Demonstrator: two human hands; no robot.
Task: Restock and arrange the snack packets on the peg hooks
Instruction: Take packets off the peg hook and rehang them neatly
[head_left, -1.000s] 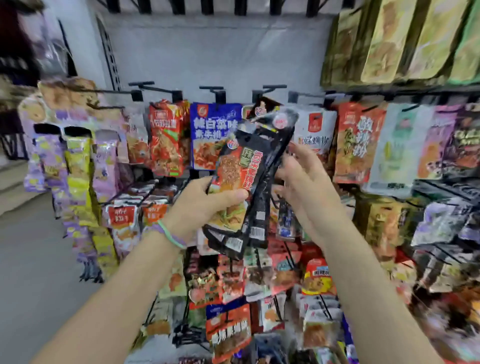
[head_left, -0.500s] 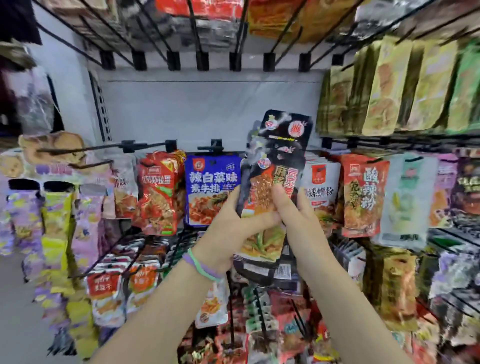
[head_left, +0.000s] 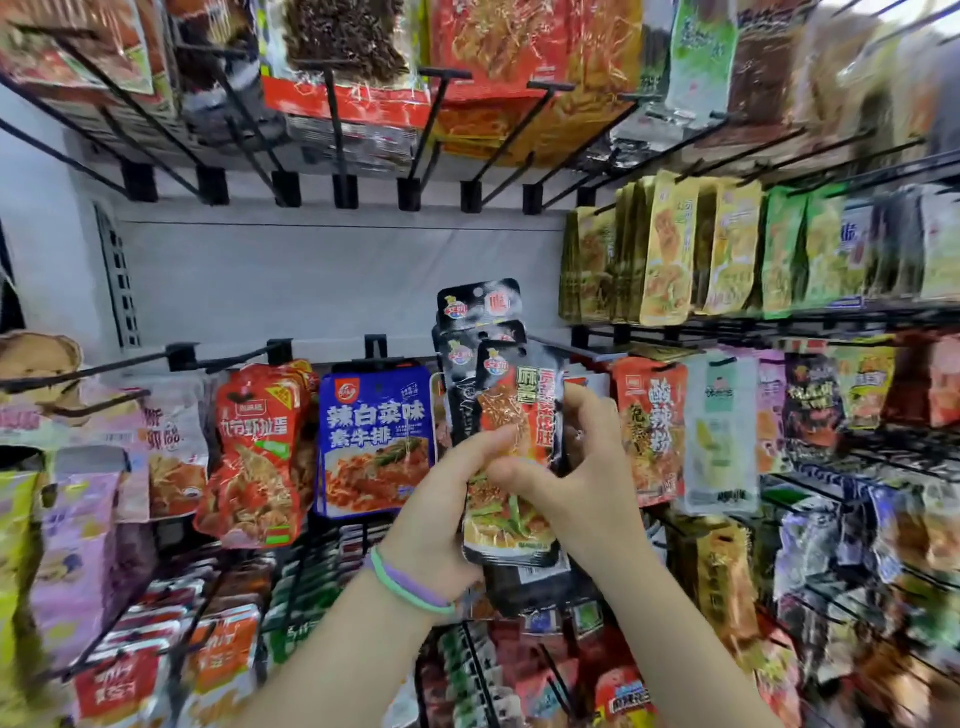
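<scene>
now your left hand (head_left: 441, 499) and right hand (head_left: 576, 483) both pinch the fanned black snack packets (head_left: 498, 415), just right of the blue packet (head_left: 376, 441); square their hang holes before threading the peg hook (head_left: 550, 345) behind them.

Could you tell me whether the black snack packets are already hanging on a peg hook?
No, the black snack packets are gripped by the left hand and the right hand in front of the display.

This is a shop aisle: rows of black peg hooks (head_left: 343, 130) on a white back wall (head_left: 311, 280) carry dense, colourful hanging snack packets (head_left: 374, 441) from edge to edge.
</scene>
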